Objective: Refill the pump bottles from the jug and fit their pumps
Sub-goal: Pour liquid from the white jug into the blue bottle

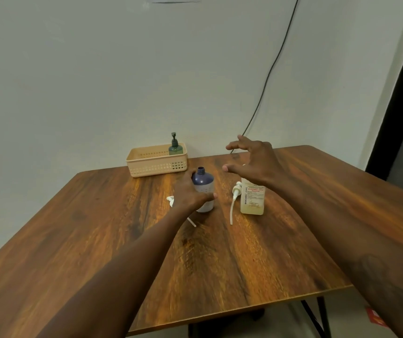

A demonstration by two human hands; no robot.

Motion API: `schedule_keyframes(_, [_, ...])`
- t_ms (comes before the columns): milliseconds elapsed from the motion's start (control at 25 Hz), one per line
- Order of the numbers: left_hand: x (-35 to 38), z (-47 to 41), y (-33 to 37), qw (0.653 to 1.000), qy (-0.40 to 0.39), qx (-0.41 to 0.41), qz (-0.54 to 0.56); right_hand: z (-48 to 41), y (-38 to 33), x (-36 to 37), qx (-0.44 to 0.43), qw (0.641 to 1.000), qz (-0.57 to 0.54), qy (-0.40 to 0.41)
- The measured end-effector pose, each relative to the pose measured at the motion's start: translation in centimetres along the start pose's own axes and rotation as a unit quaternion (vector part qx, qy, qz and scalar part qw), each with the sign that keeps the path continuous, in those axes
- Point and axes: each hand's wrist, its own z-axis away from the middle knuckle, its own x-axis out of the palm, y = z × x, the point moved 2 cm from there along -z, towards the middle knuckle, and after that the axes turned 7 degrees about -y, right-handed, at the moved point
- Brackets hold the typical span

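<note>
The purple bottle [204, 189] stands upright and uncapped mid-desk [98, 240], gripped by the left hand [190, 193]. The jug [253, 198] stands just right of it, directly beneath the right hand [249, 162], which hovers with fingers spread, empty.

Around the work: desk, basket, cable

A wooden desk [103, 240] with dark grain fills the lower frame, one black leg [321, 313] showing at lower right. A peach slotted basket [156, 164] sits at the desk's far edge, upper centre, against a pale wall [98, 69]. A black cable [276, 59] runs down that wall at upper right. Something red [376, 318] lies on the floor, lower right
</note>
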Motion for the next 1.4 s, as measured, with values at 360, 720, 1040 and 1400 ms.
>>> schedule_keyframes(360, [0.9, 1.3, 2.9, 0.996, 0.048, 0.069, 0.022, 1.3, 6.7, 0.6, 0.098, 0.993, -0.039, -0.054])
schedule_keyframes(720, [1.1, 3.1, 4.4, 0.993, 0.034, 0.108, 0.034, 2.6, 11.0, 2.3, 0.188, 0.965, -0.179, -0.044])
schedule_keyframes(1040, [0.2, 6.0, 4.2, 0.986, 0.036, 0.161, 0.012, 4.1, 7.2, 1.7, 0.060, 0.994, -0.033, 0.085])
schedule_keyframes(1400, [-0.8, 7.5, 2.7, 0.981, 0.053, 0.187, 0.017, 4.2, 3.7, 1.2, -0.066, 0.992, 0.072, 0.082])
